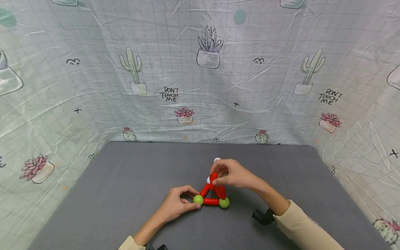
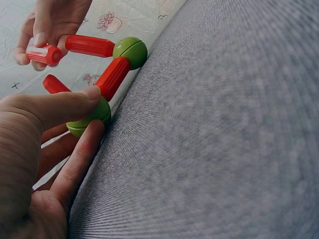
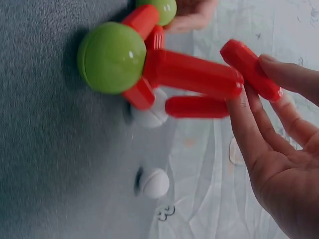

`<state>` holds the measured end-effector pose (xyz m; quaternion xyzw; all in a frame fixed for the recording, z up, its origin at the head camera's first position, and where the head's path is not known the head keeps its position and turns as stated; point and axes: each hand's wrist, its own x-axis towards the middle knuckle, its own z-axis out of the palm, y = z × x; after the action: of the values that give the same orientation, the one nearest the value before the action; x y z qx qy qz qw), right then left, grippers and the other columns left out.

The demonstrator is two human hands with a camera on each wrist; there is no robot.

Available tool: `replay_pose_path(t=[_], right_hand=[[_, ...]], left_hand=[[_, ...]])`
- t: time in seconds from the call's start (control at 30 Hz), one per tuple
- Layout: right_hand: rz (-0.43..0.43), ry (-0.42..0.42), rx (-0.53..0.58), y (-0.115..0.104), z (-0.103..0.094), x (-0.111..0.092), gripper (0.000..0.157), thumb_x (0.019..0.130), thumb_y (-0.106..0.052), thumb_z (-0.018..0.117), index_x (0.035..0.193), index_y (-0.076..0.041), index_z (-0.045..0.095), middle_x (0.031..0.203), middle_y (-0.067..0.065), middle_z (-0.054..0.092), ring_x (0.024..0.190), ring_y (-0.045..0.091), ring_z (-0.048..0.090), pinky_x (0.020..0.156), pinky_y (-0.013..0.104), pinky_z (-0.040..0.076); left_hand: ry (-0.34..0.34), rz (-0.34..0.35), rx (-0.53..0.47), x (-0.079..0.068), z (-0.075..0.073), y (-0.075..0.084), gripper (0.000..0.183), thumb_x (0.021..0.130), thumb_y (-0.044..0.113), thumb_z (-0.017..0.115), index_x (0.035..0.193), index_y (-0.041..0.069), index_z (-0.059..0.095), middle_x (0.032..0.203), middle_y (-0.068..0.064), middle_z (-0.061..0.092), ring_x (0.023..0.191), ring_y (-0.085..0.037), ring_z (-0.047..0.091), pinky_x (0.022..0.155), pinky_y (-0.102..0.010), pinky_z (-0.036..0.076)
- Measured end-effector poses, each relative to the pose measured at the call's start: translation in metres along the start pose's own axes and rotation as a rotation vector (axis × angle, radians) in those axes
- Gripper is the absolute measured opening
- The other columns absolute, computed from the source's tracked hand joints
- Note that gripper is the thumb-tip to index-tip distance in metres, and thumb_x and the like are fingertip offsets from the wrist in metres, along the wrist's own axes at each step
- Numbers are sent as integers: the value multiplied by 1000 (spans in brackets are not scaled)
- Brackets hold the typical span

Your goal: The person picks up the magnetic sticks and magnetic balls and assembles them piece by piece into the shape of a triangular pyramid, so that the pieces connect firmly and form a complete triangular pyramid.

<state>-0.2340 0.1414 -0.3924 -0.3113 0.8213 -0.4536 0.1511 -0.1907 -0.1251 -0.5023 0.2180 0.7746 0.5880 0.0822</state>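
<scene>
My left hand grips a green ball between thumb and fingers, low at the grey surface. A red rod joins it to a second green ball on the right. With my right hand I pinch a loose red rod between thumb and fingers, above the back of the shape. Two more red rods stick up in the right wrist view: one rod from the nearer green ball, another rod from a white ball. My right fingertips are right at their upper ends.
A separate white ball lies on the grey surface, behind my right hand in the head view. A cloth backdrop printed with cacti hangs around the back and sides. Dark straps show at my wrists below beige sleeves.
</scene>
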Motion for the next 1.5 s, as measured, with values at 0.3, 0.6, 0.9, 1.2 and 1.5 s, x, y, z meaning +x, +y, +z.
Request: replay_pose_path(t=[0.3,0.6,0.9,1.2,1.5], right_hand=[[-39,-31,-119,-4,20,6,18,89,-9,81,103,-9,70,96,1,76,89,9,70,84,25,59],[-64,12,-254,-8,36,7,16,87,-6,81,99,-13,72,94,0,77,85,9,71,77,22,57],[-57,12,-256,-6,40,8,17,87,-2,80,96,-14,72,92,1,76,81,10,69,71,22,56],[-69,0,-267,-5,38,9,18,87,-1,80,95,-14,71,90,2,76,80,10,70,71,22,56],[-48,-16,-257,-11,29,6,17,88,-5,80,102,-11,73,96,2,77,81,10,72,75,21,58]], left_hand=[[1,9,2,0,0,0,33,81,20,90,110,15,75,104,-10,74,77,-12,75,66,-26,61],[6,4,15,1,0,1,33,80,20,90,109,16,75,103,-9,75,77,-12,75,66,-26,61],[3,9,13,1,0,-1,33,81,19,90,109,16,75,104,-9,75,82,-11,75,68,-26,62],[-3,1,1,1,0,-1,33,81,18,90,110,16,75,105,-9,74,79,-13,76,68,-27,62],[-4,15,15,2,-1,-1,33,81,20,90,109,14,75,104,-11,75,79,-11,75,67,-27,62]])
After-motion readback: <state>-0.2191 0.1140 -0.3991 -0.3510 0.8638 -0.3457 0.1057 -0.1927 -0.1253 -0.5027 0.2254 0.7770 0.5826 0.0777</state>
